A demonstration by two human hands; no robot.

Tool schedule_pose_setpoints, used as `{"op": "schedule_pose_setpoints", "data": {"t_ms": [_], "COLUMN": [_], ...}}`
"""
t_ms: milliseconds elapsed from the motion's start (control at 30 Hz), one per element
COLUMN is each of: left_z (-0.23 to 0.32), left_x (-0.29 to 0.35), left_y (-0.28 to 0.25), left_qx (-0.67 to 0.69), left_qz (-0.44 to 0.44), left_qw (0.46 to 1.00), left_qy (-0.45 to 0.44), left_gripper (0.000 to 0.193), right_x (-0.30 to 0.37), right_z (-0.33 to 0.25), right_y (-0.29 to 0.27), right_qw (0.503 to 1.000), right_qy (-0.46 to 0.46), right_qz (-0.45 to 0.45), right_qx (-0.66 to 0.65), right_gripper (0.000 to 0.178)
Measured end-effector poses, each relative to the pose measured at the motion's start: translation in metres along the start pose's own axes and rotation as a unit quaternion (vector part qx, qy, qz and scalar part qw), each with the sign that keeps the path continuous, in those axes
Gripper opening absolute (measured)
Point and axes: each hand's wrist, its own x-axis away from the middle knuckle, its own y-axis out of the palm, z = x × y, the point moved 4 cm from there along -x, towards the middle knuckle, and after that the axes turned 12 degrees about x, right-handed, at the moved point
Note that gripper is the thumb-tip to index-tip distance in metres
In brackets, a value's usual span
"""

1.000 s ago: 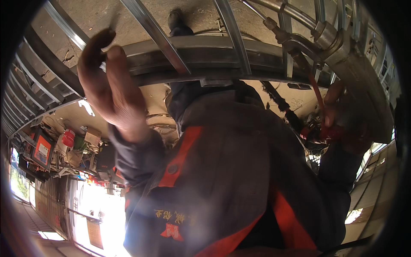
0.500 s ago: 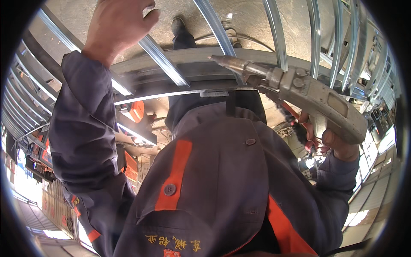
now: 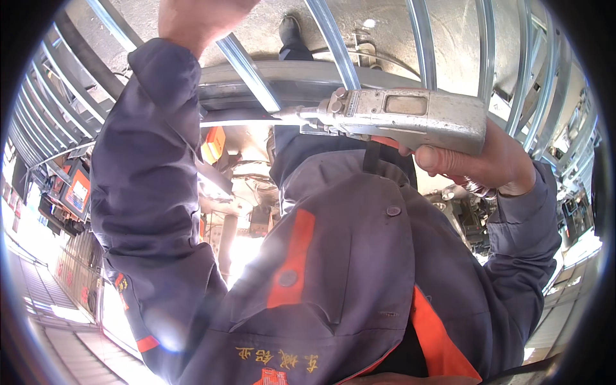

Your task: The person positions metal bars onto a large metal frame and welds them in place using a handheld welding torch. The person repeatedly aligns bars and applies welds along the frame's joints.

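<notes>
My right hand (image 3: 487, 157) grips the handle of a grey metal welding gun (image 3: 443, 119), with the thumb along its near side. The gun lies almost level and points left. Its narrow nozzle comes close to the lower end of a shiny metal bar (image 3: 250, 74) on a slatted frame; I cannot tell whether they touch. Beyond the frame's near rail (image 3: 295, 69), my left hand (image 3: 202, 19) reaches to the top edge of the picture. Its fingers are cut off from view, so any hold is hidden.
Parallel metal bars (image 3: 333, 42) run across the far side and curve away at both sides. A dark shoe (image 3: 290, 29) stands on the concrete floor beyond the rail. An orange-and-black machine (image 3: 77, 187) is at left, and cables lie on the floor.
The welding gun has swung from a slant to nearly level and moved left, its nozzle now near the bar's end. My left hand has shifted slightly right and up, partly out of view.
</notes>
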Motion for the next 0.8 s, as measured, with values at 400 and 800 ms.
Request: {"op": "schedule_pose_setpoints", "data": {"t_ms": [400,800], "left_z": [0.003,0.007], "left_x": [-0.002,-0.007], "left_y": [-0.003,-0.004], "left_qx": [-0.016,-0.068], "left_qz": [-0.010,-0.111], "left_qw": [0.999,0.988], "left_qy": [-0.032,-0.083], "left_gripper": [0.019,0.024], "right_x": [-0.016,-0.022], "right_z": [-0.012,-0.015], "right_y": [-0.009,-0.008], "right_qw": [0.998,0.996], "right_qy": [0.050,0.038], "right_qz": [-0.035,-0.034], "right_qx": [0.034,0.067], "right_gripper": [0.062,0.058]}}
